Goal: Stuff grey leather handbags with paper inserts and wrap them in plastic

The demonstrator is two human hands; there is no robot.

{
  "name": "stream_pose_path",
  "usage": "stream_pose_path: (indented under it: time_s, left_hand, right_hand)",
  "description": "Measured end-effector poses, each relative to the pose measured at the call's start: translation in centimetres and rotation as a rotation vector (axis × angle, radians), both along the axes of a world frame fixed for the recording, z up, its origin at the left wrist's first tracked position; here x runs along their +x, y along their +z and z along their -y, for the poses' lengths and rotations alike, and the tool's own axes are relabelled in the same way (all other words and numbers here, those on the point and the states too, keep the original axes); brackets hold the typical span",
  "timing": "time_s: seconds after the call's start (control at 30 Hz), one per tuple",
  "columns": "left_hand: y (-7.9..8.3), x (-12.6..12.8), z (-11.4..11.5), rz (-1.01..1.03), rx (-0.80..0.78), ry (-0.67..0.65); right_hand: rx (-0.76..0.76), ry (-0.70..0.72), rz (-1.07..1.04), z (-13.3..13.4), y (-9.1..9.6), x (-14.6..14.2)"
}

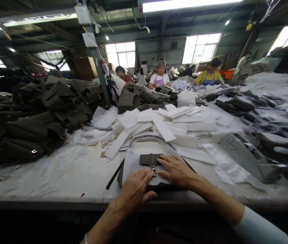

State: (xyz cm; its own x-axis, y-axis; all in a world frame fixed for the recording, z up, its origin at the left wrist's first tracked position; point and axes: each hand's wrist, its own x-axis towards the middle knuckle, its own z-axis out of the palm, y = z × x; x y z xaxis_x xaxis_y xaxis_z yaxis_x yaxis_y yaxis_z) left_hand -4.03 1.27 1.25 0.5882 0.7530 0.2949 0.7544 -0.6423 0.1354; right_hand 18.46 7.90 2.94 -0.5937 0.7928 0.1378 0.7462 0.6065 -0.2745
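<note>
L hand (137,185), fingers together, thumb out, at clasp (153,170); R hand (177,170), fingers slightly spread, on bag (131,166). Step prob. flattening front; next calls for even pressure.

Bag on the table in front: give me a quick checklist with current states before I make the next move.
1. Left hand at the bag: ok, its fingertips are by the metal clasp.
2. Right hand in position: ok, its fingers lie at the right end of the dark tab.
3. Clasp in sight: ok, it shows between the hands.
4. Clasp fastened: cannot tell, the fingers and its small size leave this unclear.
5. Dark strap inside the bag's outline: not ok, it sticks out on the left.
6. Far side free of white sheets: not ok, they are piled close behind the bag.
</note>
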Motion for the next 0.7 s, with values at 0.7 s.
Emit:
stream_pose_path:
  time_s: [0.7]
  left_hand:
    - [-4.5,2.1,-0.8,-0.248,0.638,0.010]
  right_hand:
    - [-0.161,0.083,0.072,2.0,-0.9,3.0]
